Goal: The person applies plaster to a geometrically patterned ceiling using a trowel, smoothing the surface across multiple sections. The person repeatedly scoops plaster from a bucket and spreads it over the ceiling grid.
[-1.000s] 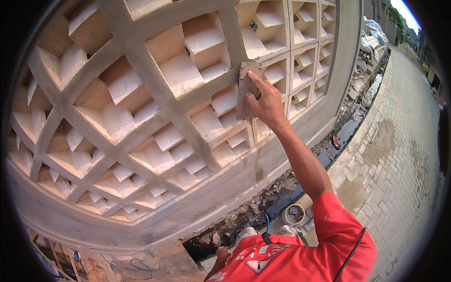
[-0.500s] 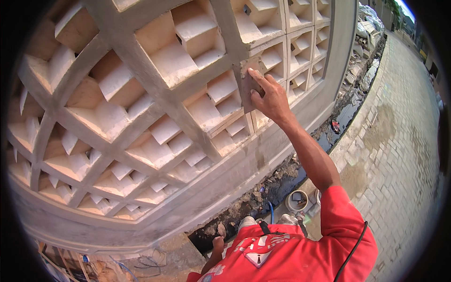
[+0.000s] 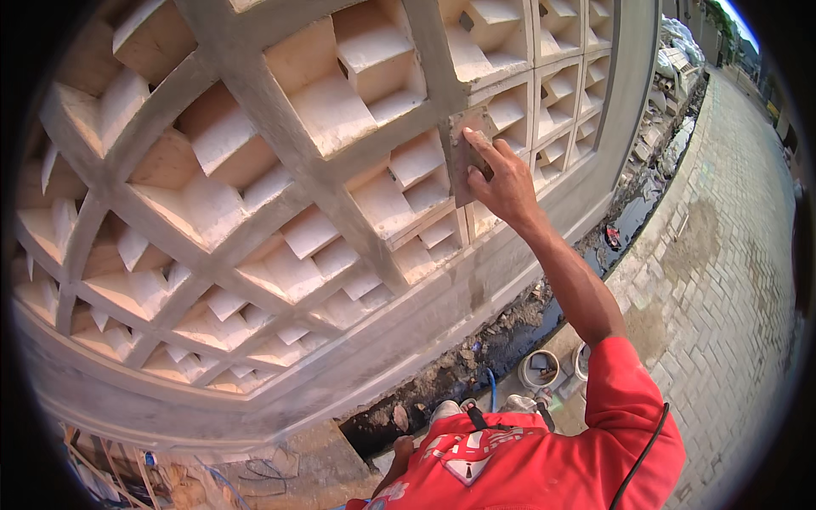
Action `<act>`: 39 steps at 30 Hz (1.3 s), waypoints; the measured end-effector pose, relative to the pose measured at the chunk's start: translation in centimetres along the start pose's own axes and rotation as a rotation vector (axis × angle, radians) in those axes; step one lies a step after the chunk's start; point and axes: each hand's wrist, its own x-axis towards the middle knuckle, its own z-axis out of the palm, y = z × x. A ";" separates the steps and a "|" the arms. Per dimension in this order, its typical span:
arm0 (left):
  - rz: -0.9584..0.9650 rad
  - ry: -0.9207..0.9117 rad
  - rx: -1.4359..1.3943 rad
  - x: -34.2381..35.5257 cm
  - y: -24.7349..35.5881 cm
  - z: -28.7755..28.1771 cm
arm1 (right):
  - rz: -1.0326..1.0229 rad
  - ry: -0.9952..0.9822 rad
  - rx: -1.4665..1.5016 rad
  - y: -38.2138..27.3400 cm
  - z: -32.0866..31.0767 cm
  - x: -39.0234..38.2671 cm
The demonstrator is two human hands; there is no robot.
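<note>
My right hand (image 3: 505, 183) reaches out at full arm's length and holds a flat rectangular trowel (image 3: 460, 166) by its back. The trowel's face lies against a grey mortared strip between the patterned blocks of the wall (image 3: 436, 89). Its lower end comes near the bottom row of blocks. My fingers wrap over the back of the tool, so the handle is mostly hidden. My left hand (image 3: 402, 449) hangs low beside my red shirt, partly covered by it. Its fingers do not show clearly.
A muddy ditch (image 3: 459, 361) with dark water and rubble runs along the wall's foot. Two pale buckets (image 3: 544, 385) stand by my feet, near a blue hose (image 3: 492, 387). A paved road (image 3: 739, 229) stretches along the right. Rubble and sacks (image 3: 676, 55) line the far wall.
The view has shifted slightly, moving the wall and my right hand a little rightward in the picture. The trowel stays against about the same strip. My left hand has dropped a little lower.
</note>
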 end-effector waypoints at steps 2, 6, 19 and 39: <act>-0.025 0.001 -0.016 0.1 -0.2 -0.2 | -0.017 0.005 -0.015 -0.2 0.6 1.4; -0.053 0.009 -0.048 0.2 0.1 -0.4 | 0.050 -0.030 -0.044 2.8 4.8 -3.9; -0.093 0.019 -0.048 -0.6 0.4 -0.9 | 0.029 -0.010 0.016 1.0 1.8 -2.4; -0.226 0.196 -0.170 -3.8 1.4 0.1 | 0.545 -0.132 1.733 9.7 -0.8 -2.3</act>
